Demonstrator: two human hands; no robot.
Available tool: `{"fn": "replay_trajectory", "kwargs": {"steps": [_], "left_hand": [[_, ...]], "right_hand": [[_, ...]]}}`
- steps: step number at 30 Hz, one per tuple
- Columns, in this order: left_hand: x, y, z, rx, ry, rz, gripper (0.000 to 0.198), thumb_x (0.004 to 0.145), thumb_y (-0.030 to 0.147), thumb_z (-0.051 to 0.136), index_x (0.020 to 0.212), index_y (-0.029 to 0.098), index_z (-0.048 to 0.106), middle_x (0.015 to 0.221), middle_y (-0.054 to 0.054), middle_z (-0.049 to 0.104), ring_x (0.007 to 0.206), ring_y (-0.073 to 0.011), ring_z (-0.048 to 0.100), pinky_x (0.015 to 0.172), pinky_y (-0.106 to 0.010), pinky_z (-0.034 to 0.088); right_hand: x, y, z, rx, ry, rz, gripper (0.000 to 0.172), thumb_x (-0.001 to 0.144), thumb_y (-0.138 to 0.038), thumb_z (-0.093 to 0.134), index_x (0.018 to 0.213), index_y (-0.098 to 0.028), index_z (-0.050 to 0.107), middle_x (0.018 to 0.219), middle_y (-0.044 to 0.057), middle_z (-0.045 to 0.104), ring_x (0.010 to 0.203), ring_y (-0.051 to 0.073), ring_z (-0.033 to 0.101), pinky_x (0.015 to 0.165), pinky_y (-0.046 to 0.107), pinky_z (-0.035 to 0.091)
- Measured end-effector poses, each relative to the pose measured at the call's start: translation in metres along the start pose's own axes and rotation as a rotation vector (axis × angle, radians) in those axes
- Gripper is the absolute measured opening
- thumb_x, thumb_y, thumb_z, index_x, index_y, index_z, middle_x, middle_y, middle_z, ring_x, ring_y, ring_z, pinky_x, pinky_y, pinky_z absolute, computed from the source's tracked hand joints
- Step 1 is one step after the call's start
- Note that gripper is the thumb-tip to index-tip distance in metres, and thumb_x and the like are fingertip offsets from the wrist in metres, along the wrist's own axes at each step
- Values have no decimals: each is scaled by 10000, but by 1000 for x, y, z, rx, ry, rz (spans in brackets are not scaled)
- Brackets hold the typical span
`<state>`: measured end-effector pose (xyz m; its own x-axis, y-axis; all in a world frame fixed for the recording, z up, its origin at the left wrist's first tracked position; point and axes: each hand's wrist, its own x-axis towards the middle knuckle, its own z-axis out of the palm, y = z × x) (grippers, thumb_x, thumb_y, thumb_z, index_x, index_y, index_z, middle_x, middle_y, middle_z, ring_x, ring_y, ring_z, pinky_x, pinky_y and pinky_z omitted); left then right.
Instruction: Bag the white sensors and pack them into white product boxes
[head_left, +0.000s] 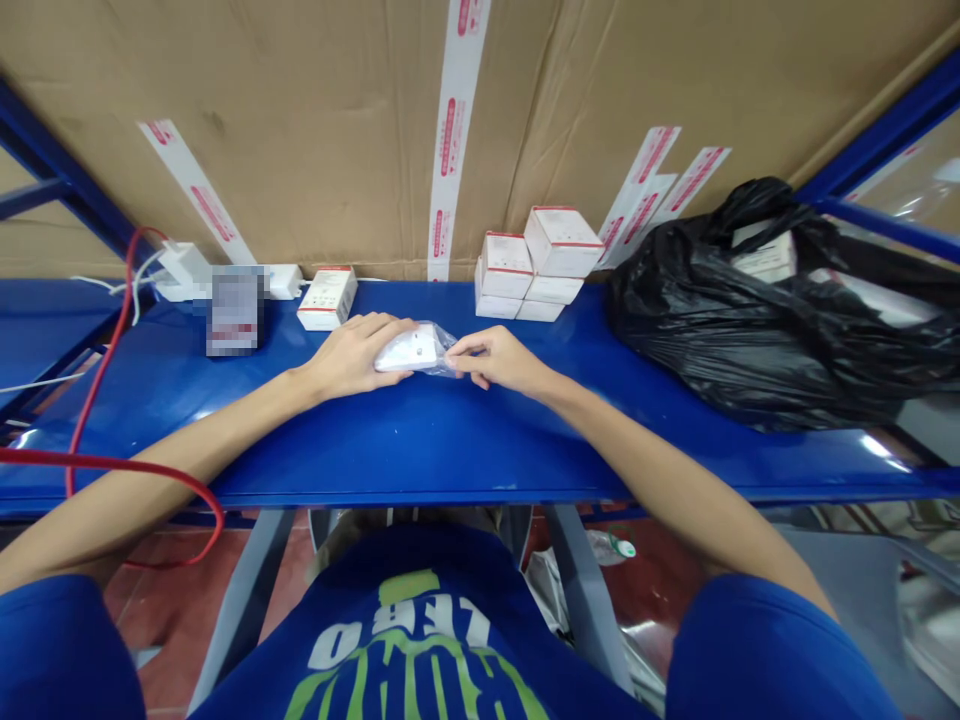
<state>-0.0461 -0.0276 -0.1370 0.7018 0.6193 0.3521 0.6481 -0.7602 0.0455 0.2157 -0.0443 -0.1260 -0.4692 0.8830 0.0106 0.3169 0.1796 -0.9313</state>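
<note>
A white plastic device wrapped in a clear plastic bag (411, 350) lies on the blue metal shelf (450, 440), held between both hands. My left hand (352, 355) closes over its left end from above. My right hand (499, 360) pinches the bag's gathered plastic at the right end. A small white box with red trim (327, 298) stands just beyond my left hand. Beyond my right hand is a stack of similar boxes (536, 265).
A black plastic bag (772, 310) holding white boxes sits at the shelf's right. At the left are a pixelated, unreadable object (235, 310), a white power adapter (184, 272) with white cables, and a red cable (105, 400). Taped cardboard (300, 130) forms the back.
</note>
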Motion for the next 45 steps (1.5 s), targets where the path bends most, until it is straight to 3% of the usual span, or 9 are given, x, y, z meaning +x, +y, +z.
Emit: {"fn": "replay_trajectory", "kwargs": {"steps": [5,10,16,22,29,33,36,38,45], "left_hand": [[0,0,0,-59,-36,24,629,958,575,555,1458,193,543,1316,-156,684,1201,-318,643,1021,-471,526],[-1,7,6,-147,-75,21,636,959,586,579,1458,196,533,1323,-147,674,1230,-314,625,1072,-467,503],[3,18,8,-282,-153,-49,618,922,457,654,1481,251,488,1346,-108,657,1210,-285,642,1058,-424,523],[6,6,1,-357,-211,-90,707,825,423,662,1475,232,459,1394,-117,637,1211,-296,650,989,-421,545],[5,-4,-10,-421,-297,-186,677,869,538,627,1439,200,489,959,-59,679,805,-212,655,732,-335,525],[4,0,-9,-327,-193,-181,726,906,689,583,1447,209,517,1168,-122,668,1005,-267,665,884,-413,540],[3,9,-3,-157,-38,-136,734,910,743,566,1431,227,556,1418,-161,585,1276,-348,572,1057,-500,475],[2,16,2,-105,-32,-66,724,932,718,567,1470,236,530,1492,-161,550,1357,-366,522,1096,-508,447],[2,25,16,-111,-164,30,615,1006,586,514,1475,189,514,1291,-145,678,1165,-317,642,1024,-464,505]], "right_hand": [[-1,3,2,-67,-78,-71,157,763,-333,681,773,-183,728,592,-43,576,500,81,425,516,268,343],[-3,4,7,-177,-54,-142,154,779,-278,599,678,-184,665,578,-48,515,568,94,393,571,274,313],[-4,2,10,-334,-47,-141,183,770,-192,550,597,-185,608,572,-43,503,561,94,383,598,282,310],[0,-1,-11,-392,-59,-109,149,754,-199,601,611,-190,645,572,-25,585,558,109,495,612,284,361],[1,-2,-40,-404,-128,-16,177,754,-128,577,601,-205,622,418,-75,483,406,94,446,565,288,381],[1,-3,-30,-408,-150,-28,201,743,-80,556,594,-208,598,432,-79,505,405,87,466,576,278,385],[-1,-5,-16,-410,-179,-74,206,790,-101,548,618,-211,571,455,-83,506,422,86,479,601,272,388],[-3,-7,-8,-415,-204,-80,215,809,-94,530,630,-212,546,473,-83,499,446,88,481,612,270,377],[-7,-6,5,-539,-178,-133,206,820,-100,553,637,-193,569,589,-53,534,600,104,484,671,276,328]]}}
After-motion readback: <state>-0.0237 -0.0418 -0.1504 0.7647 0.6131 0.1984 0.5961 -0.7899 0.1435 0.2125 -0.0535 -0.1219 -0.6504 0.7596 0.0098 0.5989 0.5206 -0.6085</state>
